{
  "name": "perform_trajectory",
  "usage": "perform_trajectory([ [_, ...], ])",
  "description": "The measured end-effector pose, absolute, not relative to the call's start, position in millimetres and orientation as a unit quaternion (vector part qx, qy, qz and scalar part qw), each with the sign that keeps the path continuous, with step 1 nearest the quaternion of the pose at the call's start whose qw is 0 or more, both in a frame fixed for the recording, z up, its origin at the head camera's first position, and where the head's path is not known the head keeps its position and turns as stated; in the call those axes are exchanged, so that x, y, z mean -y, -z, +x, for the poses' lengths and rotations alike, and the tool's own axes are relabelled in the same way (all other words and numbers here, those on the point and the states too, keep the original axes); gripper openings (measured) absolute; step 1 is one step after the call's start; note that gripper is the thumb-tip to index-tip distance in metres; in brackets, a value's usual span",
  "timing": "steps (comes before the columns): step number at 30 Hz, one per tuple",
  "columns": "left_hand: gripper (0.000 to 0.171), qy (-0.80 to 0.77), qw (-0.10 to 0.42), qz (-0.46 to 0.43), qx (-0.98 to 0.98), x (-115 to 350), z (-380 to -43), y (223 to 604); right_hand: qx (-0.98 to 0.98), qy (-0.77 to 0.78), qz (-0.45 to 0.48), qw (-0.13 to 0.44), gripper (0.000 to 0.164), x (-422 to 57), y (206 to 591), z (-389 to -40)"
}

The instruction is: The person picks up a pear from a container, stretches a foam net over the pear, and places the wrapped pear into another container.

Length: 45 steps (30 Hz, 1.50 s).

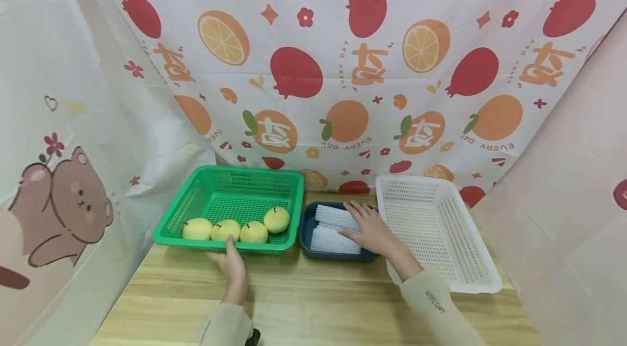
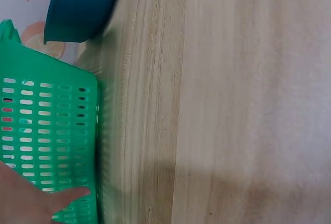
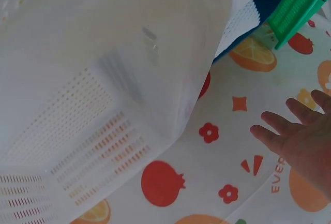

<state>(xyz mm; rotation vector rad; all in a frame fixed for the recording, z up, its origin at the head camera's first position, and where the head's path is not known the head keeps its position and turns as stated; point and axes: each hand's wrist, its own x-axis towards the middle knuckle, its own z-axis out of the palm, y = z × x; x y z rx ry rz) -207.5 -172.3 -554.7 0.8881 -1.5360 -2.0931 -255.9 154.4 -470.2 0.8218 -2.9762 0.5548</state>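
Note:
My left hand point(image 1: 232, 269) is at the front wall of a green plastic basket point(image 1: 191, 188), its thumb raised at the rim and its other fingers pointing left. In the left wrist view, part of that hand point(image 2: 31, 200) lies against the slotted green wall point(image 2: 46, 125). Several yellow pears point(image 1: 253, 232) with dark stems sit along the basket's front and right. My right hand point(image 1: 369, 230) is spread over the right part of a dark blue tray point(image 1: 306, 229) holding white foam net sleeves point(image 1: 333, 240). Its fingers point(image 3: 279, 123) look straight in the right wrist view.
To the right of the tray stands a white perforated basket point(image 1: 421, 226). All the containers stand on a wooden table point(image 1: 313, 302). A fruit-printed cloth point(image 1: 313, 117) hangs behind the table, with pale sheets at both sides.

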Motion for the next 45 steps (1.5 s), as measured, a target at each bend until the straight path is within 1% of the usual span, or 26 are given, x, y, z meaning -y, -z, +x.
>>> perform_trajectory([
  [4, 0.085, 0.75, 0.201, 0.321, 0.542, 173.8, -210.1, 556.3, 0.943, -0.195, 0.268, -0.017, 0.078, -142.5, 473.4, -254.0],
  [8, 0.083, 0.76, 0.2, 0.324, 0.527, 175.2, -211.0, 559.4, 0.94, -0.202, 0.276, -0.02, 0.077, -131.2, 478.4, -256.1],
  [13, 0.082, 0.762, 0.203, 0.328, 0.521, 175.2, -210.8, 560.8, 0.93, -0.236, 0.281, -0.025, 0.073, -114.3, 480.6, -264.1],
  [17, 0.081, 0.764, 0.215, 0.324, 0.514, 174.2, -210.7, 559.1, 0.924, -0.266, 0.273, -0.036, 0.068, -99.4, 485.3, -274.0],
  [26, 0.087, 0.773, 0.238, 0.316, 0.496, 172.4, -211.2, 560.4, 0.921, -0.265, 0.277, -0.074, 0.062, -63.1, 496.1, -286.9],
  [30, 0.086, 0.774, 0.247, 0.316, 0.491, 171.4, -212.3, 559.3, 0.927, -0.232, 0.289, -0.062, 0.059, -47.2, 497.5, -287.9],
  [35, 0.081, 0.77, 0.237, 0.323, 0.497, 172.5, -213.9, 558.0, 0.927, -0.21, 0.309, -0.017, 0.058, -28.3, 503.7, -287.8],
  [39, 0.08, 0.763, 0.235, 0.328, 0.505, 171.6, -214.3, 558.3, 0.929, -0.201, 0.31, 0.005, 0.058, -16.4, 505.9, -290.7],
  [45, 0.081, 0.762, 0.241, 0.326, 0.505, 168.3, -215.4, 557.4, 0.933, -0.209, 0.292, -0.003, 0.058, -4.8, 503.0, -297.1],
])
